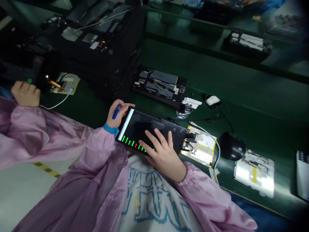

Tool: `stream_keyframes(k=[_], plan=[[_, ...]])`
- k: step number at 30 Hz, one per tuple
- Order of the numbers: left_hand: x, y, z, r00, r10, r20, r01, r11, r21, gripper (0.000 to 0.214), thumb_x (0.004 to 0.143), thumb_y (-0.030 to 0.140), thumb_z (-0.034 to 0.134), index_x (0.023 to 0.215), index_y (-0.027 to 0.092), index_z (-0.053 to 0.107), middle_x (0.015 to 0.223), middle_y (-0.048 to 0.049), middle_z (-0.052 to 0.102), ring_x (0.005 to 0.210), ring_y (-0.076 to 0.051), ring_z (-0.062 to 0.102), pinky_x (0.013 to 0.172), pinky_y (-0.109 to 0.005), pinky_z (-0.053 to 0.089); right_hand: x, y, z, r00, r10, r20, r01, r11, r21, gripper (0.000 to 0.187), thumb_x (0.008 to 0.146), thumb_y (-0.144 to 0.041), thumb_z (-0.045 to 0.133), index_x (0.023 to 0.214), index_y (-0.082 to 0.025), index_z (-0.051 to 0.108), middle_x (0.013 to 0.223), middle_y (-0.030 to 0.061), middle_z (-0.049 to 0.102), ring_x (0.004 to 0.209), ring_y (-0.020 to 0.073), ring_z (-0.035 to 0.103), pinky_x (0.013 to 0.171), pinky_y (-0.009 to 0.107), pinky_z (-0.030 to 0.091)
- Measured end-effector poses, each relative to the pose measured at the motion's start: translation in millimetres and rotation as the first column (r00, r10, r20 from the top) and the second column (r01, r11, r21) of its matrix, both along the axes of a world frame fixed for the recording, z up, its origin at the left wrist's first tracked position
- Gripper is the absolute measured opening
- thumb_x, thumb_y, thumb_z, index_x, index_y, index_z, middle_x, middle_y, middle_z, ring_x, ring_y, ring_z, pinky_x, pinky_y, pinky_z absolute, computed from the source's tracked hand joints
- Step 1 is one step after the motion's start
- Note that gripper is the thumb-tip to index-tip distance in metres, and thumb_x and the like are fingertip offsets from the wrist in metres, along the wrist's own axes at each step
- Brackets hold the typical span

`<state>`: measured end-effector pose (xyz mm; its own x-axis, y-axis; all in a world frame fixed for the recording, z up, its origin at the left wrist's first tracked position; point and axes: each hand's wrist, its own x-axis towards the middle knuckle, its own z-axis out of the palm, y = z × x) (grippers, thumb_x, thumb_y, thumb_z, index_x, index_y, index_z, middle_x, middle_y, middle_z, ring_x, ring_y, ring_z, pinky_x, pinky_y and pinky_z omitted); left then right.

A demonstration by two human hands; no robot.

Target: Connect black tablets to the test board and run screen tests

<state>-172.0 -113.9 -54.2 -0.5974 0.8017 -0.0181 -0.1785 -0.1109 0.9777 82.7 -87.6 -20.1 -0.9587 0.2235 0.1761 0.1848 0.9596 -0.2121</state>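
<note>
A dark tablet (149, 127) lies tilted at the near edge of the green bench, showing green and red bars along its lower edge. My left hand (118, 112) is closed round a blue pen (116, 112) and rests against the tablet's left end. My right hand (162, 149) lies open on the screen, fingers spread and flat. A small circuit board (201, 146) with a white cable is plugged in at the tablet's right end.
An opened tablet (159, 85) lies behind, beside a stack of black trays (101, 48). A black mouse (232, 146) and a white-backed unit (254, 172) sit to the right. A co-worker's hand (25, 93) in a pink sleeve rests at far left near a wired board (65, 83).
</note>
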Motion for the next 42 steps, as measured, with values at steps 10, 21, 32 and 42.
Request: stream_keyframes(k=[10, 21, 32, 42], plan=[[0, -5, -2.1, 1.0, -0.01, 0.006, 0.01, 1.0, 0.022, 0.029, 0.077, 0.031, 0.067, 0.079, 0.021, 0.04, 0.091, -0.0066, 0.073, 0.068, -0.017, 0.066, 0.06, -0.028, 0.05, -23, -1, -1.5, 0.995, 0.076, 0.068, -0.073, 0.996, -0.054, 0.062, 0.077, -0.023, 0.067, 0.137, -0.026, 0.049, 0.154, 0.01, 0.035, 0.142, 0.0394, 0.024, 0.109, 0.071, 0.017], [0, -5, 0.5, 0.994, 0.016, 0.106, -0.021, 0.999, 0.042, 0.03, 0.075, 0.027, 0.068, 0.078, 0.021, 0.039, 0.085, -0.0039, 0.074, 0.072, -0.018, 0.069, 0.066, -0.031, 0.054, -84, 71, 17.8, 0.978, -0.21, -0.018, 0.205, 0.97, -0.129, 0.039, 0.089, -0.039, 0.055, 0.119, -0.015, 0.061, 0.133, 0.016, 0.054, 0.128, 0.036, 0.041, 0.106, 0.059, 0.03], [-4, -4, -0.9, 0.992, 0.045, 0.115, -0.05, 0.998, 0.039, 0.03, 0.072, 0.027, 0.068, 0.078, 0.022, 0.038, 0.08, 0.0007, 0.072, 0.065, -0.014, 0.067, 0.061, -0.025, 0.052, -147, 81, 21.0, 0.986, -0.148, 0.071, 0.157, 0.976, -0.149, 0.022, 0.092, -0.026, 0.052, 0.095, -0.015, 0.071, 0.105, 0.0103, 0.066, 0.101, 0.0265, 0.055, 0.086, 0.04, 0.043], [-2, -5, 0.9, 0.996, 0.017, 0.093, -0.022, 0.998, 0.052, 0.03, 0.076, 0.028, 0.066, 0.078, 0.022, 0.037, 0.077, 0.0001, 0.072, 0.068, -0.018, 0.068, 0.065, -0.03, 0.053, -85, 75, 32.7, 0.988, -0.006, -0.157, -0.056, 0.922, -0.384, 0.01, 0.086, -0.019, 0.062, 0.08, -0.02, 0.069, 0.098, 0.0046, 0.067, 0.095, 0.0204, 0.058, 0.089, 0.037, 0.044]])
